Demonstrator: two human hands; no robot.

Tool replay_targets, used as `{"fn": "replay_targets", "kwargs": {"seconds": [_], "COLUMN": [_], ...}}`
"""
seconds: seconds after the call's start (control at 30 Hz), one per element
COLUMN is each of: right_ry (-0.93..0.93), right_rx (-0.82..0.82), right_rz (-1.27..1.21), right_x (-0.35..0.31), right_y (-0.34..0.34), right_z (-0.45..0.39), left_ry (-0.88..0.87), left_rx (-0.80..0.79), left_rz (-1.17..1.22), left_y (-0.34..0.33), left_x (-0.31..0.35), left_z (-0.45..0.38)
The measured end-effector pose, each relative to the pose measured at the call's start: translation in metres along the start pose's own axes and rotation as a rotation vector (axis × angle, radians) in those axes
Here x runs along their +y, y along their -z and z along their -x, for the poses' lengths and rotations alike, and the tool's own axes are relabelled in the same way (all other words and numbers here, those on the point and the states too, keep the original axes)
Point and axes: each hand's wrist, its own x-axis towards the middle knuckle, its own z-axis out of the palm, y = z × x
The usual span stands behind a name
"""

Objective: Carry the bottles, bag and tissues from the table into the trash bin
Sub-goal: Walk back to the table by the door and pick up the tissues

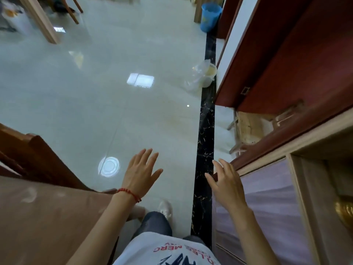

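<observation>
Both my hands are raised in front of me over the glossy tiled floor and hold nothing. My left hand [141,170], with a red bead bracelet at the wrist, has its fingers spread. My right hand [226,181] is open too, close to the edge of a cabinet on the right. A blue plastic bin [209,16] stands far ahead by the right wall. A brown table corner [38,217] lies at my lower left. No bottles, bag or tissues show on it.
A white tub with a clear plastic bag [203,76] sits on the floor by the red wooden cabinet [286,64]. A wooden chair [36,157] stands at the left. Wooden legs and a white bag are at the top left. A black tile strip [205,150] runs along the right.
</observation>
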Motion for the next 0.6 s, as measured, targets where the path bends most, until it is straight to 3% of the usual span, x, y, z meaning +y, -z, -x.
{"fn": "replay_targets", "kwargs": {"seconds": [0.6], "right_ry": [0.024], "right_rx": [0.005], "right_rz": [-0.019], "right_x": [0.015], "right_y": [0.016], "right_z": [-0.245], "left_ry": [0.050], "left_rx": [0.048], "left_rz": [0.002], "left_y": [0.037], "left_x": [-0.022], "left_z": [-0.231]}}
